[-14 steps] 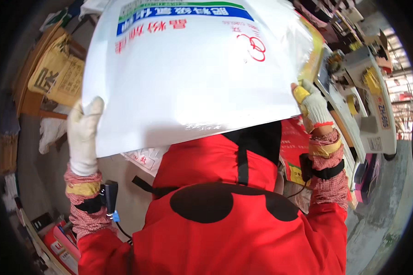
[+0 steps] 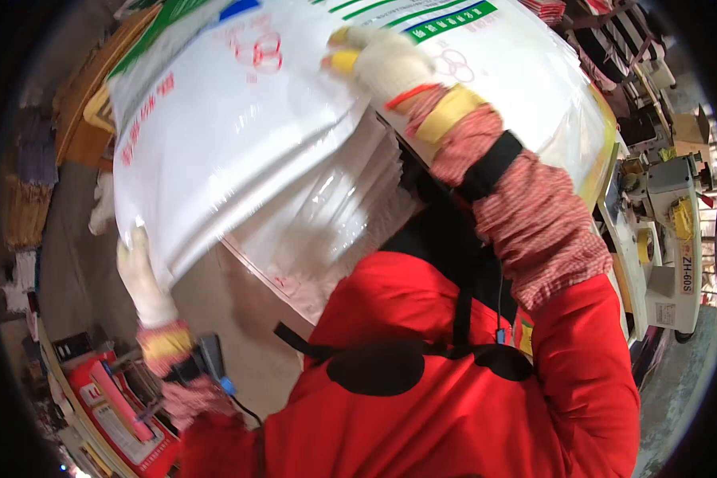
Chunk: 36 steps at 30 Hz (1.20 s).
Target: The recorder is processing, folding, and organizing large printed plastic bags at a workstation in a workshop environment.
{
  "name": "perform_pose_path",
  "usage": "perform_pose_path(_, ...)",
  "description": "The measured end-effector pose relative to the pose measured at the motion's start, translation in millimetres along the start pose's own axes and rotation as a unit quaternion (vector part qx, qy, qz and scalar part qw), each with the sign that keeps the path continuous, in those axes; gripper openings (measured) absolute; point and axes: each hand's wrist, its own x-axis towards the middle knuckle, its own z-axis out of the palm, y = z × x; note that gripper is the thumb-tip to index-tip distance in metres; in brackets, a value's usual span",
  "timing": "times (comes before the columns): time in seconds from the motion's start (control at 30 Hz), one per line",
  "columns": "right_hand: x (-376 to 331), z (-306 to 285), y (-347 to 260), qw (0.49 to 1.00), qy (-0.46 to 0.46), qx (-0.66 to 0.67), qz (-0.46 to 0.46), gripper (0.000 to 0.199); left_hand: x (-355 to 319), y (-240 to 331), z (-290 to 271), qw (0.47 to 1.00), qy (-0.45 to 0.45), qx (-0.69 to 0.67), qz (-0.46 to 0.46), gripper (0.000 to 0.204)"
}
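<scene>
A large white plastic sack (image 2: 223, 135) with red print and green and blue bands lies tilted at the upper left. My left hand (image 2: 145, 275), in a white glove, is closed on its lower left corner. My right hand (image 2: 386, 68), gloved with yellow-covered fingertips, is over the sack's right edge, slightly blurred. Its fingers point left and look apart. To its right lies another white sack (image 2: 534, 103) with green stripes and pale red rings. Beneath the first sack, a stack of folded white sacks (image 2: 327, 215) shows its layered edges.
A grey-white machine (image 2: 669, 239) with a roll of yellow tape (image 2: 645, 245) stands at the right. A wooden frame (image 2: 80, 119) is at the upper left. Red and white packages (image 2: 127, 414) lie on a shelf at the lower left.
The sack has moved left and turned, uncovering the striped sack and the stack. My right hand has left its lower right corner and moved up and left; my left hand has moved down with its corner.
</scene>
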Motion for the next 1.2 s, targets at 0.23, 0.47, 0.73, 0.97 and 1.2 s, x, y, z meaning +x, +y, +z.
perform_pose_path(0.23,14,73,-41,0.95,-0.253,-0.18,0.018,0.035,-76,-52,90,0.825,0.063,-0.294,-0.478,0.029)
perform_pose_path(0.47,-18,233,183,0.982,-0.174,-0.016,0.076,0.015,-140,-48,201,0.54,-0.198,-0.525,-0.627,0.028)
perform_pose_path(0.73,-53,229,153,0.888,-0.323,-0.29,-0.151,0.038,-153,-50,155,0.544,-0.291,-0.341,-0.709,0.031)
perform_pose_path(0.97,-24,219,117,0.877,-0.378,-0.22,-0.201,0.042,-117,-80,162,0.831,-0.508,-0.014,-0.225,0.041)
perform_pose_path(1.2,-16,177,106,0.863,-0.422,-0.152,-0.232,0.045,-125,-75,166,0.663,-0.264,-0.302,-0.632,0.027)
